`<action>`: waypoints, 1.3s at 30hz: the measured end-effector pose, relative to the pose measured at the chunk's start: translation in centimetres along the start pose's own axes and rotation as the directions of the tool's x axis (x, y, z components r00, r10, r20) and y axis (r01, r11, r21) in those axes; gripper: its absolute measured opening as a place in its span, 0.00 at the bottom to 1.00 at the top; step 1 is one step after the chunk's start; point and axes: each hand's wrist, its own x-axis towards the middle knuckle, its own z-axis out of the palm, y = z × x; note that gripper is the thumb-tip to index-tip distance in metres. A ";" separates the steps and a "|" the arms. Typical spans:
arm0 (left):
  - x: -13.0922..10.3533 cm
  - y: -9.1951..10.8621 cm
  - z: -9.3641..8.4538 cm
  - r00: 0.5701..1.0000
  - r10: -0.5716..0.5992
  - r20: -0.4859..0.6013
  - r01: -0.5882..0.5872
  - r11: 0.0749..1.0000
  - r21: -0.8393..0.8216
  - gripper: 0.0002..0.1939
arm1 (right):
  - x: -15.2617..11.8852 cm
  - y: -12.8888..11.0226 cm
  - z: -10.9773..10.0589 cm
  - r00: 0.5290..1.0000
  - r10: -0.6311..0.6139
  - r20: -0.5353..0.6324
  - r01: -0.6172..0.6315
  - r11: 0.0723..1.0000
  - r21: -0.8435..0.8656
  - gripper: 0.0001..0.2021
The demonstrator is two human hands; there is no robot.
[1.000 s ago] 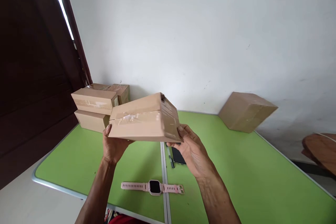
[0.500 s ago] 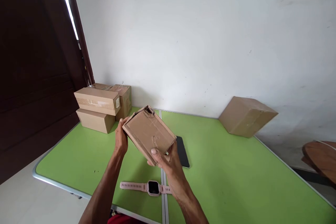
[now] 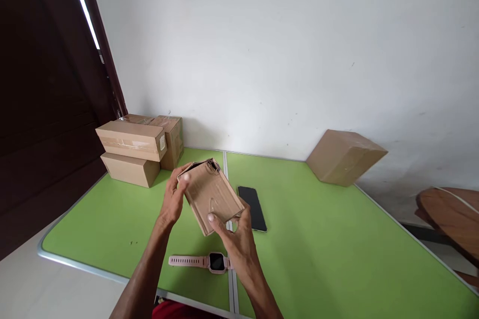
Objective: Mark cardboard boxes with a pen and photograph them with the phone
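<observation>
A small worn cardboard box, torn at its top corner, is held tilted above the green table. My left hand grips its upper left edge, thumb on the face. Around the lower right corner my right hand is closed, its thumb pressing the front. Below the box a pink smartwatch lies with its strap stretched out, the right end partly behind my right wrist. A black phone lies flat just right of the box.
Several cardboard boxes are stacked at the back left, near a dark door. Another carton leans tilted at the back right against the wall. A round brown wooden piece stands beyond the table's right edge.
The held box has tilted and shifted slightly left and down, uncovering more of the phone. My left thumb has moved onto the box's face. The view has shifted a little.
</observation>
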 end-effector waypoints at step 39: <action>-3.7 7.6 2.6 0.993 0.060 -0.106 0.021 0.771 0.636 0.11 | 1.6 -6.0 0.7 0.978 -0.210 -0.009 0.184 0.876 -0.446 0.26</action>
